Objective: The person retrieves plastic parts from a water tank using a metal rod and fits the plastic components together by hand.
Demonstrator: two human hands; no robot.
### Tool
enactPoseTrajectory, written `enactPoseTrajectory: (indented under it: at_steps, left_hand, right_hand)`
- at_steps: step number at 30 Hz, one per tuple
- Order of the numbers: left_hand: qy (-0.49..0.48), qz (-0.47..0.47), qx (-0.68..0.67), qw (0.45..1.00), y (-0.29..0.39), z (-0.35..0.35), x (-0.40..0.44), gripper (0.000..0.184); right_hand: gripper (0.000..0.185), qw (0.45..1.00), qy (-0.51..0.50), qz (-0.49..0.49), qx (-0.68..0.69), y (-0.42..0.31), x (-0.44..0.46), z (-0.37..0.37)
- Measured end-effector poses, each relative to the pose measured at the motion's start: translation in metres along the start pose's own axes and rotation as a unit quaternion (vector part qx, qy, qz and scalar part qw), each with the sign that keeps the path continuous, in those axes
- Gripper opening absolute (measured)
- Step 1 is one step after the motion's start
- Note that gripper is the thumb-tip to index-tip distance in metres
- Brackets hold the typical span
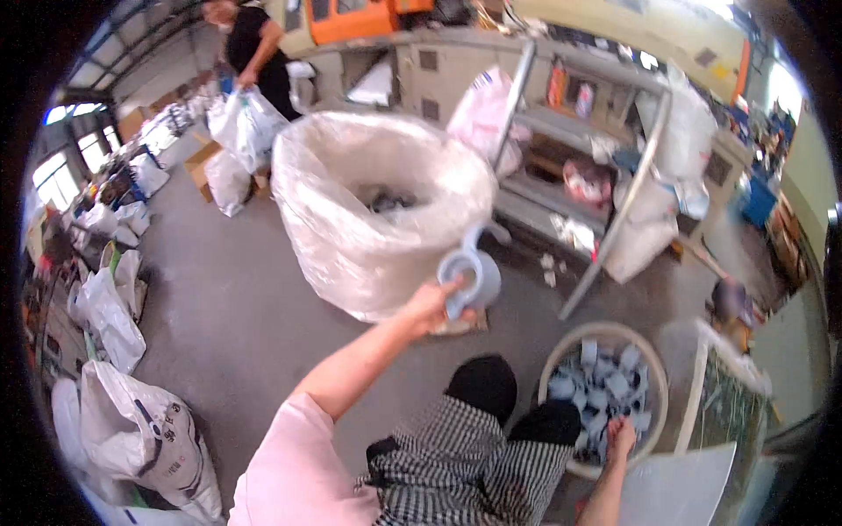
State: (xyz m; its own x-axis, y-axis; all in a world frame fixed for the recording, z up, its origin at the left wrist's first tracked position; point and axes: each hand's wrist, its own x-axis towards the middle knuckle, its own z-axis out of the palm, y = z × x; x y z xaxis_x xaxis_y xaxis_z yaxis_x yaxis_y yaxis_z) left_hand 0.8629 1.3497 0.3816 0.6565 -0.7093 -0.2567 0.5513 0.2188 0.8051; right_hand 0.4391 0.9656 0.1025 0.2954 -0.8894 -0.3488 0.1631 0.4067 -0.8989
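My left hand [436, 307] is stretched forward, its fingers closed on a light blue-grey ring-shaped plastic part [491, 279] with a short arm sticking up from it. The part is in front of a big container lined with clear plastic film [351, 254]; some dark grey pieces [386, 202] lie deep inside that. Down at the right, my right hand [621, 438] is over a round tub [554, 351] filled with blue-grey plastic pieces [605, 381]. Its fingers are curled together, and whatever they hold, if anything, is too small to make out.
A metal rack [561, 210] with bottles and bags stands behind the tub. White sacks [145, 430] line the left side. Farther back, a person [254, 53] in dark clothes holds white plastic bags [247, 123]. A glass-sided box [732, 394] is beside the tub.
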Motion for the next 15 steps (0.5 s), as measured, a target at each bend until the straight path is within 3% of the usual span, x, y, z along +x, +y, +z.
enactPoseTrajectory:
  at_steps: [2, 3, 6, 14, 15]
  left_hand:
    - [0.030, 0.038, 0.017, 0.999, 0.001, 0.001, -0.001, 0.037]
    - [-0.004, 0.060, 0.020, 0.998, -0.003, -0.008, 0.006, 0.034]
    - [0.026, 0.123, 0.053, 0.991, -0.004, 0.000, 0.001, 0.034]
    - [0.018, 0.110, 0.086, 0.990, -0.001, -0.014, 0.014, 0.039]
    - [0.061, 0.115, 0.068, 0.989, 0.006, -0.018, 0.021, 0.040]
  right_hand:
    - [0.023, 0.998, 0.035, 0.050, -0.031, -0.021, -0.033, 0.027]
    - [0.023, 0.997, 0.045, 0.042, -0.052, -0.019, -0.033, 0.023]
    - [0.025, 0.996, 0.037, 0.042, -0.070, 0.000, -0.015, 0.011]
    - [0.023, 0.995, 0.034, 0.043, -0.081, 0.015, -0.019, -0.003]
    - [0.021, 0.995, 0.028, 0.057, -0.077, 0.015, -0.021, -0.006]
